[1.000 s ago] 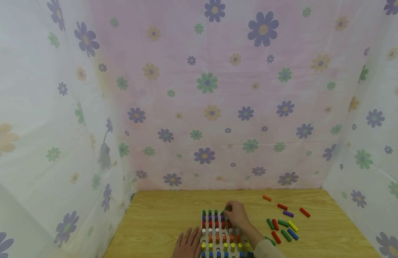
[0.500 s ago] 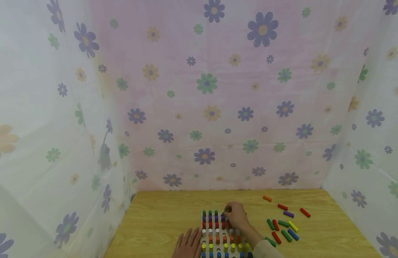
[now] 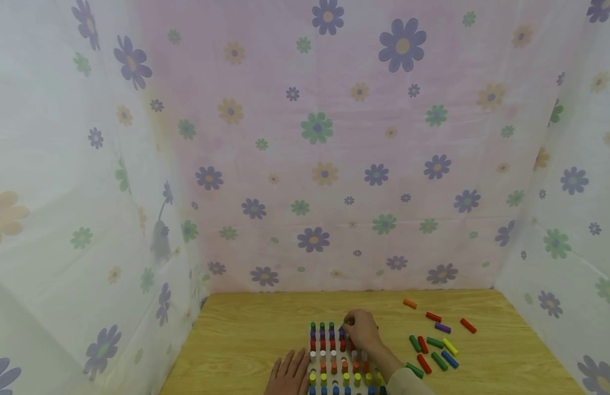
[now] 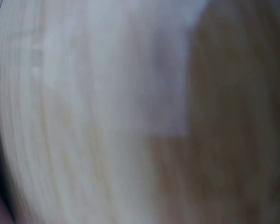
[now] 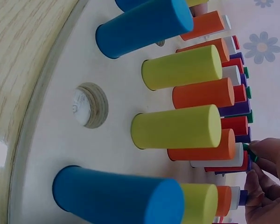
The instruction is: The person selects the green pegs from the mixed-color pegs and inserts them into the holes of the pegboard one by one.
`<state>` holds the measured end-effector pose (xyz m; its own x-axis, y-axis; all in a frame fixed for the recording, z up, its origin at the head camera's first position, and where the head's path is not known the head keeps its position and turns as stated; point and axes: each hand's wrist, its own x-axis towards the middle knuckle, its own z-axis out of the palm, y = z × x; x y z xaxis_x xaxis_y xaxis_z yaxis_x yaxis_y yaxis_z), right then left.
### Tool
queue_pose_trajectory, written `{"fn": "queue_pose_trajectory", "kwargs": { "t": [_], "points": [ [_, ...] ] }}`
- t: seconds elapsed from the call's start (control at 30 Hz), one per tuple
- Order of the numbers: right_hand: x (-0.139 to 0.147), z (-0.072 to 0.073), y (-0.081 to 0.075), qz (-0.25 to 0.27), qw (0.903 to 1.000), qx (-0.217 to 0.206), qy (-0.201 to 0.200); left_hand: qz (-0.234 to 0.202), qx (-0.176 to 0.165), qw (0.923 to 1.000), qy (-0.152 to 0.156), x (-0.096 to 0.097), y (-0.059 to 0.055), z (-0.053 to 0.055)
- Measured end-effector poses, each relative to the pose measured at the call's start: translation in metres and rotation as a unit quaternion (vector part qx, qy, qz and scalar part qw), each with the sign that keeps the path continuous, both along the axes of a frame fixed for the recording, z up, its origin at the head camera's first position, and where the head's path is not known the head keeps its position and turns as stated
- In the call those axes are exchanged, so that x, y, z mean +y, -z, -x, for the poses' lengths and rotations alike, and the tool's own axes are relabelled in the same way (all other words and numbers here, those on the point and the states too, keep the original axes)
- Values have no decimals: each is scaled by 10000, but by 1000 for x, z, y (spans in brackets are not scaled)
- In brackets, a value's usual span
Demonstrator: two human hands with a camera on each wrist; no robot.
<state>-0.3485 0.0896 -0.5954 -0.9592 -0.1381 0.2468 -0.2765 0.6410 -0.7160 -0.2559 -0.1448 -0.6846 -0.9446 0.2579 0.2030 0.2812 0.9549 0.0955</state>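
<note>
A pale pegboard stands on the table with rows of coloured pegs, from blue at the near side through yellow, orange, white, red and purple to green at the far side. At the far row my right hand pinches a green peg between thumb and fingers, mostly hidden in the head view. Whether that peg sits in a hole cannot be made out. My left hand lies with straight fingers at the board's left edge. The left wrist view is blurred and shows mainly the wooden surface.
Loose pegs lie to the right of the board, among them a yellow peg, a blue peg, a purple peg and an orange peg. Flowered curtains enclose the wooden table at back and sides.
</note>
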Motion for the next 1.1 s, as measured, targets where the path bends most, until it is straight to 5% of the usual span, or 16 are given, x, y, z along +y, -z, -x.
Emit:
{"fn": "queue_pose_trajectory", "kwargs": {
  "t": [1.1],
  "points": [
    [0, -5, 0, -259, 9989, -6, -401, -41, -243, 9997, 5, -1, -3, -1]
  ]
}}
